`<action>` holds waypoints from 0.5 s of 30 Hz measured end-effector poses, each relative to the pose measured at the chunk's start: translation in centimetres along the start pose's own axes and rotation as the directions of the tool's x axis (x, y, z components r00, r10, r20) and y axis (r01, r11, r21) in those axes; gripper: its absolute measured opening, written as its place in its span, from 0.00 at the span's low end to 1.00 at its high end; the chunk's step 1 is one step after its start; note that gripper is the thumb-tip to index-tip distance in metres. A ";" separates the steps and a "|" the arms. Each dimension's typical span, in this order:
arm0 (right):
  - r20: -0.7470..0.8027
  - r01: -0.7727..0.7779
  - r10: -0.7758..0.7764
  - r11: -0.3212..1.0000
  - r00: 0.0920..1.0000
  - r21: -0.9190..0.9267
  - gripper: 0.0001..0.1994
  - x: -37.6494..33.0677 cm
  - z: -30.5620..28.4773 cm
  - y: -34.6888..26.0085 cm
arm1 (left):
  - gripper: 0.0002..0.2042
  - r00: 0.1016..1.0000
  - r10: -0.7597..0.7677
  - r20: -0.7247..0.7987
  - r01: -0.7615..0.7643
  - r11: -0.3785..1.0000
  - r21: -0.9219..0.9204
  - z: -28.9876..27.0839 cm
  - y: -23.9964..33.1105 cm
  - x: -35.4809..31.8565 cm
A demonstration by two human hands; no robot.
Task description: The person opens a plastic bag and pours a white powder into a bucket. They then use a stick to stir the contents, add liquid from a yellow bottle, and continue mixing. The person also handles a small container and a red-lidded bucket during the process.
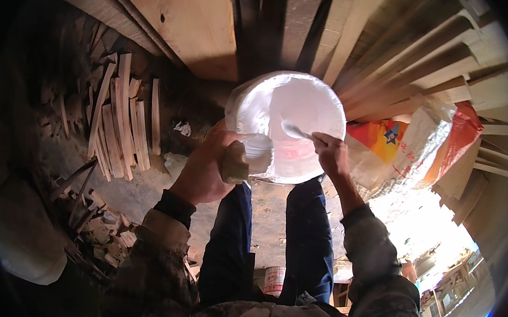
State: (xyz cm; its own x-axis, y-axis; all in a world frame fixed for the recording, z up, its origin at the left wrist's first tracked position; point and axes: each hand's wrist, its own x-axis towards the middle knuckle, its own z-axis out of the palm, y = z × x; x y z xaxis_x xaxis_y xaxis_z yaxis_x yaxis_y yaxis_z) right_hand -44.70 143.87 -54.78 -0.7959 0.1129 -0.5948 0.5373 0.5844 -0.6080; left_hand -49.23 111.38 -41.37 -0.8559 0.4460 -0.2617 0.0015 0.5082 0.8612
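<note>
A round white bucket [339, 108] stands in front of my legs, its inside coated white and brightly lit. My left hand [203, 165] is closed around a pale cup-like container [258, 153] with a tan end, tilted over the bucket's near left side. What the container holds is not clear. Between the fingers of my right hand [332, 154] is the handle of a white spoon [293, 129]. The spoon's bowl hangs over the middle of the bucket, pointing left.
Boards [187, 24] lean beyond the bucket. Thin wood strips [118, 119] lie in a pile at left, above heaped offcuts [104, 230]. A red and white plastic sack [426, 141] lies at right. Behind my legs stands a small printed tub [274, 279].
</note>
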 end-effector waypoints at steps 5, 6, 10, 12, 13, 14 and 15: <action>0.024 0.204 -0.232 0.896 0.973 0.396 0.14 -6.8 -4.1 -1.7 | 0.31 0.998 -0.053 0.037 0.056 0.995 -0.079 0.4 -0.1 -0.3; -0.018 0.353 -0.384 0.827 0.923 0.438 0.15 -7.0 -2.9 -2.1 | 0.31 0.997 -0.052 0.049 0.053 0.998 -0.026 0.5 -0.2 -0.4; -0.049 0.739 -0.741 0.659 0.670 0.140 0.24 -5.0 3.4 -2.0 | 0.32 0.991 -0.111 0.078 0.108 0.993 0.038 0.5 -0.5 -0.7; -0.084 0.831 -0.827 0.556 0.555 0.016 0.26 -3.6 4.7 -0.5 | 0.32 0.987 -0.121 0.105 0.113 0.990 0.081 0.5 -0.5 -0.7; -0.060 0.840 -0.840 0.541 0.539 -0.024 0.27 -3.6 4.3 0.5 | 0.32 0.987 -0.110 0.116 0.097 0.989 0.114 0.4 -0.5 -0.7; -0.009 0.834 -0.836 0.549 0.549 -0.055 0.27 -3.7 3.8 1.4 | 0.32 0.990 -0.093 0.105 0.080 0.989 0.123 0.4 -0.5 -0.7; -0.019 0.839 -0.842 0.539 0.539 -0.078 0.27 -4.1 3.0 2.1 | 0.32 0.989 -0.103 0.103 0.090 0.988 0.123 0.5 -0.5 -0.7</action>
State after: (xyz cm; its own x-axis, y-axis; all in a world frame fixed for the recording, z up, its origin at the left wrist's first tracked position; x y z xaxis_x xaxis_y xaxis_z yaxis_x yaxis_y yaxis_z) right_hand -39.52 142.18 -55.21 -0.8868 -0.4163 0.2008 -0.3996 0.4723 -0.7857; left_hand -48.40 111.18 -41.87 -0.7939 0.4648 -0.3921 -0.0116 0.6330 0.7740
